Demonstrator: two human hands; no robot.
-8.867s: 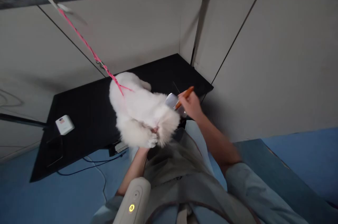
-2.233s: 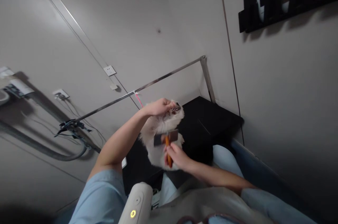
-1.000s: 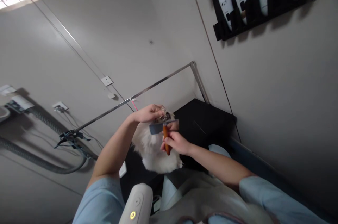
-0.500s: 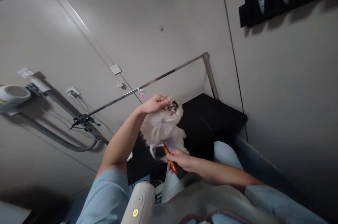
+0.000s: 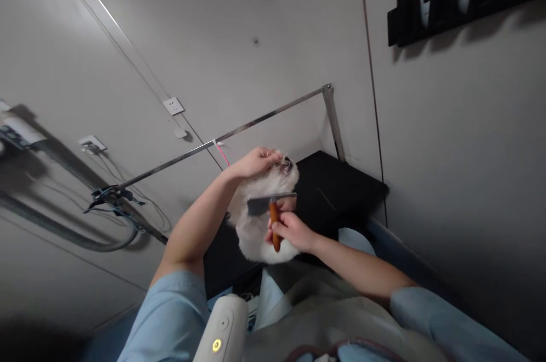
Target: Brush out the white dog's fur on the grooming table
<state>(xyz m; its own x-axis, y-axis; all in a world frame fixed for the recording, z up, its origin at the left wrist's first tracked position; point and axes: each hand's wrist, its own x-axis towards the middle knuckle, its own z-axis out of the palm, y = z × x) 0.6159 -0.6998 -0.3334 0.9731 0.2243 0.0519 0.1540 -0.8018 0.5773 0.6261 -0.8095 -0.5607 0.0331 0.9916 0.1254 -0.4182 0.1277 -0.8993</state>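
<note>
Head view, frame centre:
- Left hand (image 5: 256, 161) holding dog (image 5: 256, 234) by muzzle, fingers clenched on chin fur, tilting head up.
- Right hand (image 5: 290, 231) wrapping fingers tight round orange handle of brush (image 5: 267, 204); brush head lying across chest, just under chin.
- Dog standing on black desk (image 5: 345, 185).
- Judging: best keeping muzzle steady, stroking lightly downward, pins staying off eyes.
- Against half-second-earlier frame: brush now sitting higher, up from lower body.
</note>
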